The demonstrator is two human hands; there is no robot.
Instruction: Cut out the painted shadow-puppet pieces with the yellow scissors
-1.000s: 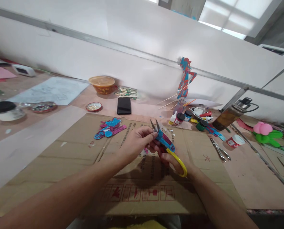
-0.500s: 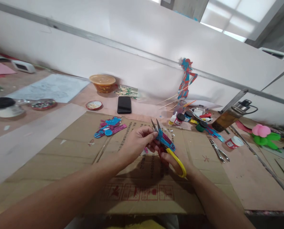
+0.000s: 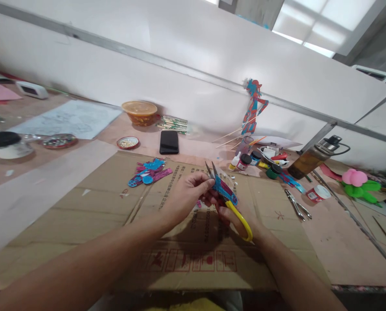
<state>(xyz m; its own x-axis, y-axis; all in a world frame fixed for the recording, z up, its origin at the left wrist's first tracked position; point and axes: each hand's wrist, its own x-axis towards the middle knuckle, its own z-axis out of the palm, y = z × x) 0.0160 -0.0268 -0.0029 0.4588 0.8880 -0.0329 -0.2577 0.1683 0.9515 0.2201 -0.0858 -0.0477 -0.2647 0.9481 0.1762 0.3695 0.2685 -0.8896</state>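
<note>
Over the middle of a flattened cardboard sheet (image 3: 82, 216), my left hand (image 3: 184, 194) pinches a small blue and magenta painted cut-out piece (image 3: 224, 190). My right hand (image 3: 234, 218) grips yellow-handled thread snips (image 3: 236, 214), whose two metal blades (image 3: 211, 169) point up and away, slightly apart, right at the piece's top edge. Both hands touch each other around the piece. A pile of similar blue and pink cut-out pieces (image 3: 149, 172) lies on the cardboard to the left of my hands.
A black phone (image 3: 169, 141), an orange bowl (image 3: 139, 112), small round lids and a drawing sheet (image 3: 66, 121) lie behind. Paint jars (image 3: 244, 160), a puppet figure on sticks (image 3: 253, 108), pliers (image 3: 296, 205), a bottle (image 3: 316, 156) and a pink-green toy (image 3: 358, 181) crowd the right.
Nothing has visibly changed with the hands, the snips or the piece; only the view shifted a little.
</note>
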